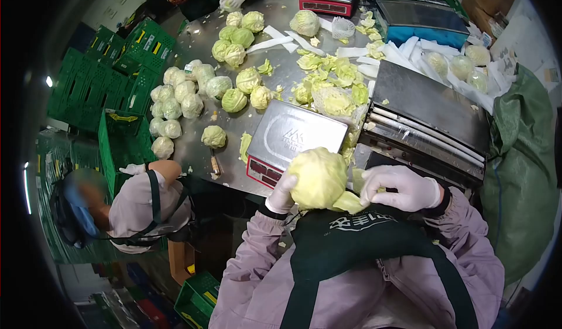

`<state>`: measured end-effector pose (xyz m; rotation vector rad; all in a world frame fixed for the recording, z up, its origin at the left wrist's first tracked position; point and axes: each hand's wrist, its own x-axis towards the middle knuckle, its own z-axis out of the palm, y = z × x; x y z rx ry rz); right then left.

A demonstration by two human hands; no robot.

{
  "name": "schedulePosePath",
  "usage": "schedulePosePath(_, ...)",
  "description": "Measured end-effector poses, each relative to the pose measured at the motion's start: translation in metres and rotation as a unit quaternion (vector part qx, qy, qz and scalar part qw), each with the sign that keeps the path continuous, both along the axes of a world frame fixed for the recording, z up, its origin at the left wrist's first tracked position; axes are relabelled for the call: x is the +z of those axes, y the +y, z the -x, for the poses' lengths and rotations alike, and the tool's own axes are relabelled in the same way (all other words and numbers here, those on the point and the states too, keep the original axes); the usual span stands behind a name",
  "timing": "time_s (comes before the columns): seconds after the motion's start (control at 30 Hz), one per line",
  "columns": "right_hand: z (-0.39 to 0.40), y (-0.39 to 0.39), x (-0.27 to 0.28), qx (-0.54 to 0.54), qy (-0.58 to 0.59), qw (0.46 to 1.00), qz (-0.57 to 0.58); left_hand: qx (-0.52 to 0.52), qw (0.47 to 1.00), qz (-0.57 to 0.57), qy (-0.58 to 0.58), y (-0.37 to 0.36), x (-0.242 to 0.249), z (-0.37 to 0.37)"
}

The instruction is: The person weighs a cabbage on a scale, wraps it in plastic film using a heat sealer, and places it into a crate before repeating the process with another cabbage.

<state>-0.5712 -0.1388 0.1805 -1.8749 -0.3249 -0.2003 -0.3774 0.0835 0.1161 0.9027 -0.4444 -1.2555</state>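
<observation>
A pale green cabbage (319, 178) is held in front of the apron by my gloved left hand (282, 194), whose fingers press against its left side. My gloved right hand (401, 189) is closed at the cabbage's lower right, pinching a loose outer leaf (349, 202) that hangs from it. Just beyond the cabbage lies a scale (295, 131) with a flat metal plate and a red front. Part of the scale is hidden behind the cabbage.
Wrapped cabbages (181, 95) and unwrapped ones (234, 99) stand on the metal table (234, 171). A knife (215, 165) lies near its edge. Loose leaves (333, 68) are beyond the scale, a wrapping machine (427, 106) at right. A co-worker (149, 206) is at left beside green crates (120, 136).
</observation>
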Motion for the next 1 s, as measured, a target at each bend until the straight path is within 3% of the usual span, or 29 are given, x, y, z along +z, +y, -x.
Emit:
schedulePosePath(0.03, 0.007, -0.004, -0.002, 0.038, 0.067, 0.997, -0.003, 0.002, 1.000, 0.000, 0.000, 0.002, -0.003, -0.001)
schedulePosePath(0.1, 0.015, -0.008, -0.007, 0.042, 0.103, 0.994, 0.019, 0.119, 0.991, -0.008, 0.062, 0.005, -0.007, -0.005)
schedulePosePath(0.17, 0.020, -0.011, -0.012, 0.049, 0.278, 0.945, 0.166, 0.141, 0.988, -0.005, 0.065, 0.005, -0.007, -0.009)
schedulePosePath(0.23, 0.015, -0.006, -0.019, 0.023, 0.260, 0.943, 0.207, 0.148, 0.985, -0.009, 0.084, 0.003, -0.002, -0.012)
schedulePosePath(0.3, -0.003, 0.014, -0.007, -0.171, 0.049, 0.970, 0.166, 0.142, 0.988, -0.001, 0.057, 0.000, 0.006, -0.011)
schedulePosePath(0.4, -0.027, 0.035, 0.017, -0.203, 0.000, 0.974, 0.102, 0.095, 0.995, -0.021, -0.009, -0.009, 0.013, -0.006)
schedulePosePath(0.63, -0.038, 0.052, 0.003, -0.211, 0.017, 0.965, 0.158, 0.126, 0.987, -0.041, -0.088, -0.015, 0.014, -0.003)
schedulePosePath(0.73, -0.039, 0.053, -0.004, -0.192, 0.026, 0.971, 0.138, 0.134, 0.987, -0.033, -0.087, -0.014, 0.011, -0.003)
schedulePosePath(0.8, -0.041, 0.057, 0.005, -0.259, 0.004, 0.965, 0.036, 0.133, 0.986, -0.034, -0.089, -0.014, 0.011, -0.004)
schedulePosePath(0.93, -0.043, 0.056, -0.001, -0.261, 0.015, 0.965, 0.015, 0.125, 0.986, -0.037, -0.106, -0.014, 0.012, -0.004)
schedulePosePath(1.0, -0.043, 0.052, -0.012, -0.240, -0.013, 0.969, 0.065, 0.128, 0.985, -0.036, -0.110, -0.015, 0.011, -0.003)
